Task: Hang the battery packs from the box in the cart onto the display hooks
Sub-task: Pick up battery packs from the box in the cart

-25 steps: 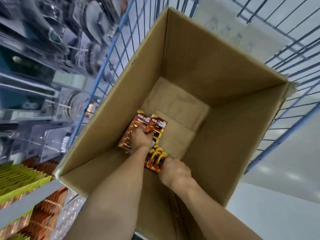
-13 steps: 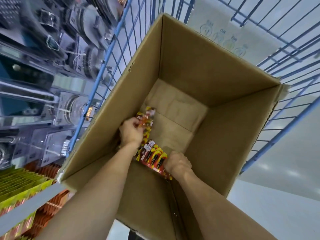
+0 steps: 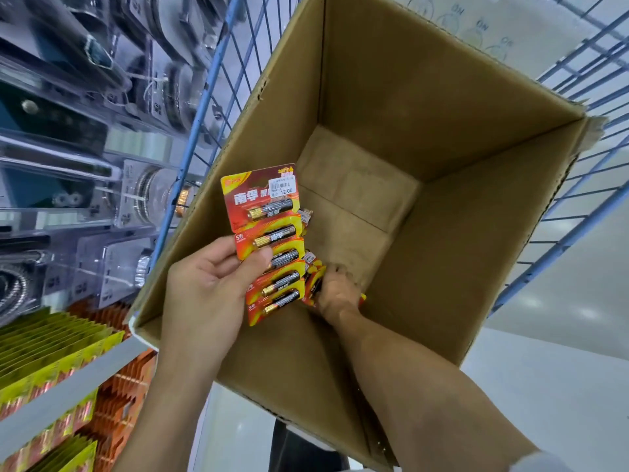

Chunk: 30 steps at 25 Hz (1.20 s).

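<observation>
**A:** Left of the box, the display (image 3: pixel 51 352) holds tight rows of yellow and orange cards. The blue wire cart (image 3: pixel 190 137) stands between it and the box. We think a card could snag on that wire as we carry it across.

**B:** Agreed. Our left grip (image 3: pixel 207 284) pinches the battery packs (image 3: pixel 269 226) above the box's left wall, thumb on the front and fingers behind. They are glossy red-and-yellow cards with clear blisters over the cells. They're fanned one over another, with a price sticker on the top one. The card looks slick and we hold it by one edge, so the lower ones might slide out and drop back in.

**A:** Further right, our right grip (image 3: pixel 337 291) is down at the box floor on the loose packs (image 3: pixel 315 277). Its fingers are hidden, so we cannot tell whether it has closed on them or only rests there.

**B:** If we grab blind, we may crease a card. The box (image 3: pixel 442 114) is plain brown corrugated board. It is deep with flat flaps at the bottom, so our reach is awkward.
</observation>
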### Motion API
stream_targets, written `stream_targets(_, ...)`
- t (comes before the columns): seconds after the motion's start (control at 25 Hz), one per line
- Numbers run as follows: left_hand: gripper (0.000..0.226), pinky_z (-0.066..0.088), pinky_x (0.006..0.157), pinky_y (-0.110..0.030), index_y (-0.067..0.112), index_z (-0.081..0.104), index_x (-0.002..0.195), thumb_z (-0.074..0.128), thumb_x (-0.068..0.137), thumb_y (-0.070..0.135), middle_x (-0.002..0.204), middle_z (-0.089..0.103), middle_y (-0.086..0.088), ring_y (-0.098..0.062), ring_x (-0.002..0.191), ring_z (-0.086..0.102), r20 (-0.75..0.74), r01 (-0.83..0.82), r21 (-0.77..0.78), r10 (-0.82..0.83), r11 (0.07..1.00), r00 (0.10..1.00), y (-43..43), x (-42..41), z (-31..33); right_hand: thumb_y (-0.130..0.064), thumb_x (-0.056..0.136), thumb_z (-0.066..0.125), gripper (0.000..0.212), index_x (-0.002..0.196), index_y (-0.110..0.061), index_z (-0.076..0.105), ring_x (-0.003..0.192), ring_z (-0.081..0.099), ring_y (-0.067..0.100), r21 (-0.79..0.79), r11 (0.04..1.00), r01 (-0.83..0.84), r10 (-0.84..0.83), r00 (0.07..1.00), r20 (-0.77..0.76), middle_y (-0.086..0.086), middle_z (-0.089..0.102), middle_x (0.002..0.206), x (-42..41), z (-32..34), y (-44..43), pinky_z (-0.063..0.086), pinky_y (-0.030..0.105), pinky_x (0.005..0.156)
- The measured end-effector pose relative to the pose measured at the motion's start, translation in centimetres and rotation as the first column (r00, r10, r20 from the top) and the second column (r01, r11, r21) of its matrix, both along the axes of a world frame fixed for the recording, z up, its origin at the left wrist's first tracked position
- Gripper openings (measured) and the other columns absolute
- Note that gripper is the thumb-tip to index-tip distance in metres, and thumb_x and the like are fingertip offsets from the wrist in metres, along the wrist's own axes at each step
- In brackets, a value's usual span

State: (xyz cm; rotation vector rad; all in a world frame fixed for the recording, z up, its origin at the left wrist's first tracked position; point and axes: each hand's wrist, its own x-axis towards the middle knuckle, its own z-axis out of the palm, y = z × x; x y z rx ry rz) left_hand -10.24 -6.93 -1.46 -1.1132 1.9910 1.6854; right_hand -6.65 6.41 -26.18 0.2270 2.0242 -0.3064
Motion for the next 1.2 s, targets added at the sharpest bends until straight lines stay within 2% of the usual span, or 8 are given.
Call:
stream_targets(0.08, 0.021, 0.064, 0.077, -0.030, 0.027, 0.077, 0.110, 0.074, 0.092, 0.017, 0.097, 0.082, 0.005, -0.015, 0.090, 0.079, 0.003, -0.031, 0.002, 0.031, 1.000, 1.000, -1.1, 0.5, 0.2, -0.020, 0.094, 0.066, 0.056, 0.146, -0.021, 0.046, 0.137, 0.046, 0.030, -0.020, 0.999, 0.042, -0.042, 0.999, -0.021, 0.009, 0.047, 0.148, -0.7, 0.0, 0.5, 0.037, 0.042, 0.110)
stream_targets(0.24, 0.020, 0.063, 0.068, -0.024, 0.026, 0.076, 0.108, 0.071, 0.094, 0.012, 0.096, 0.082, 0.003, -0.016, 0.088, 0.079, -0.005, -0.047, 0.030, 0.047, 0.998, 0.999, -2.7, 0.9, 0.6, -0.021, 0.095, 0.067, 0.042, 0.136, -0.031, 0.063, 0.130, 0.057, 0.026, -0.123, 0.914, 0.386, -0.385, 0.922, 0.035, 0.002, 0.065, 0.134, -2.7, -0.1, 2.1, 0.046, 0.032, 0.108)
stream_targets(0.36, 0.023, 0.063, 0.063, -0.025, 0.021, 0.074, 0.114, 0.069, 0.095, 0.009, 0.101, 0.081, -0.001, -0.019, 0.089, 0.079, -0.030, -0.082, 0.083, 0.085, 0.993, 0.996, -3.1, 1.4, 1.5, -0.020, 0.102, 0.062, 0.036, 0.138, -0.016, 0.062, 0.125, 0.061, 0.027, -0.209, 0.798, 0.565, -0.549, 0.825, 0.134, 0.007, 0.066, 0.134, -5.0, 2.6, 3.5, 0.047, 0.027, 0.100)
stream_targets(0.52, 0.025, 0.066, 0.071, -0.036, 0.018, 0.071, 0.120, 0.066, 0.097, 0.010, 0.108, 0.080, -0.004, -0.026, 0.096, 0.078, -0.071, -0.118, 0.187, 0.133, 0.975, 0.989, -3.1, 2.3, 3.8, -0.020, 0.105, 0.058, 0.031, 0.130, -0.003, 0.064, 0.107, 0.069, 0.024, -0.421, 0.598, 0.682, -0.688, 0.706, 0.167, 0.016, 0.070, 0.128, -8.1, 11.5, 5.2, 0.056, 0.030, 0.088)
stream_targets(0.68, 0.025, 0.063, 0.086, -0.050, 0.019, 0.074, 0.118, 0.068, 0.095, 0.016, 0.110, 0.079, -0.009, -0.032, 0.097, 0.078, -0.114, -0.185, 0.302, 0.228, 0.935, 0.967, -3.4, 3.3, 7.2, -0.031, 0.105, 0.056, 0.030, 0.124, -0.010, 0.067, 0.097, 0.076, 0.020, -0.667, 0.402, 0.628, -0.730, 0.659, 0.181, 0.008, 0.077, 0.113, -8.5, 23.4, 6.3, 0.060, 0.025, 0.072)
stream_targets(0.84, 0.031, 0.065, 0.067, -0.042, 0.013, 0.072, 0.122, 0.067, 0.092, 0.021, 0.105, 0.079, -0.016, -0.029, 0.080, 0.078, -0.146, -0.227, 0.466, 0.327, 0.855, 0.934, -4.0, 4.3, 11.2, -0.034, 0.105, 0.053, 0.030, 0.123, -0.013, 0.065, 0.099, 0.075, 0.027, -0.809, 0.187, 0.557, -0.778, 0.588, 0.224, 0.010, 0.076, 0.112, -6.5, 34.0, 6.7, 0.062, 0.038, 0.082)
stream_targets(0.96, 0.045, 0.064, 0.074, -0.048, 0.010, 0.067, 0.132, 0.065, 0.092, 0.031, 0.115, 0.075, -0.022, -0.035, 0.089, 0.076, -0.233, -0.168, 0.528, 0.332, 0.833, 0.914, -4.0, 5.6, 14.6, -0.031, 0.107, 0.048, 0.028, 0.121, -0.013, 0.064, 0.098, 0.075, 0.027, -0.876, 0.129, 0.464, -0.772, 0.602, 0.205, 0.009, 0.077, 0.109, -4.8, 40.1, 6.2, 0.063, 0.036, 0.078)
stream_targets(1.2, 0.036, 0.064, 0.080, -0.050, 0.012, 0.068, 0.127, 0.053, 0.101, 0.032, 0.116, 0.075, -0.020, -0.036, 0.097, 0.076, -0.420, -0.243, 0.464, 0.453, 0.852, 0.787, -3.2, 12.9, 21.3, -0.030, 0.107, 0.047, 0.030, 0.127, -0.015, 0.063, 0.102, 0.075, 0.031, -0.946, 0.110, 0.304, -0.643, 0.747, 0.166, 0.010, 0.076, 0.114, -1.0, 46.9, 4.3, 0.062, 0.041, 0.081)
